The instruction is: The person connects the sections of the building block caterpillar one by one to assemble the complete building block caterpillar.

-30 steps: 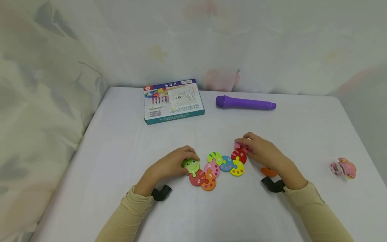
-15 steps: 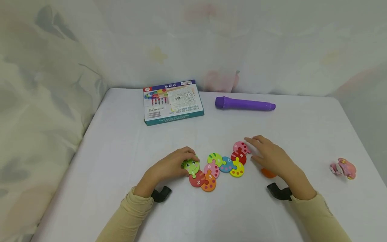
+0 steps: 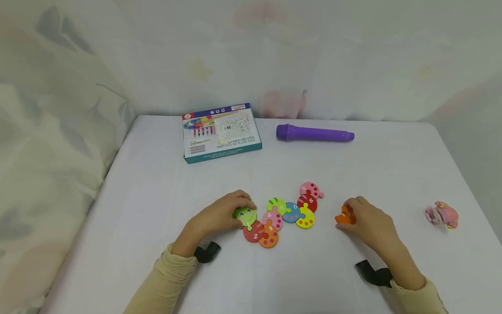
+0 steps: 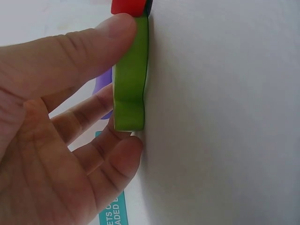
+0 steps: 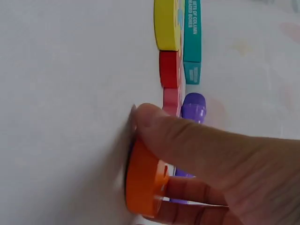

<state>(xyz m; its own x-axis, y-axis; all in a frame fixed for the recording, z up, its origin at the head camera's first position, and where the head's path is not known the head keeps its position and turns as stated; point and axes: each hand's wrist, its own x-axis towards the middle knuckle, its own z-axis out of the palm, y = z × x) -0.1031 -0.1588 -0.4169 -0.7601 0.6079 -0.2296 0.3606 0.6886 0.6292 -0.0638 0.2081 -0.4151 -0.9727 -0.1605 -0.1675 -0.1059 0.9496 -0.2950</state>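
Note:
A chain of numbered caterpillar puzzle pieces zigzags over the white table. My left hand (image 3: 223,212) grips the green head piece (image 4: 131,75), marked 1, between thumb and fingers. The red piece 2 (image 3: 253,232) and orange piece 3 (image 3: 269,237) join onto it. At the chain's far right end lies the pink piece 9 (image 3: 309,190), its knob pointing right. To the right of the chain, my right hand (image 3: 370,222) pinches a loose orange puzzle piece (image 5: 143,178), thumb on one edge and fingers on the other. That piece is apart from the chain, low over the table.
Behind the chain lie a flat teal-edged toy box (image 3: 222,133) and a purple toy microphone (image 3: 315,133). A small pink figure (image 3: 442,215) is at the far right. Black wrist mounts (image 3: 374,273) stick out under the wrists. Patterned cloth (image 3: 251,56) hangs behind the table.
My right hand has let go of the pink piece 9, moved right and toward me, and taken hold of the loose orange piece. The left hand stays on the green head piece.

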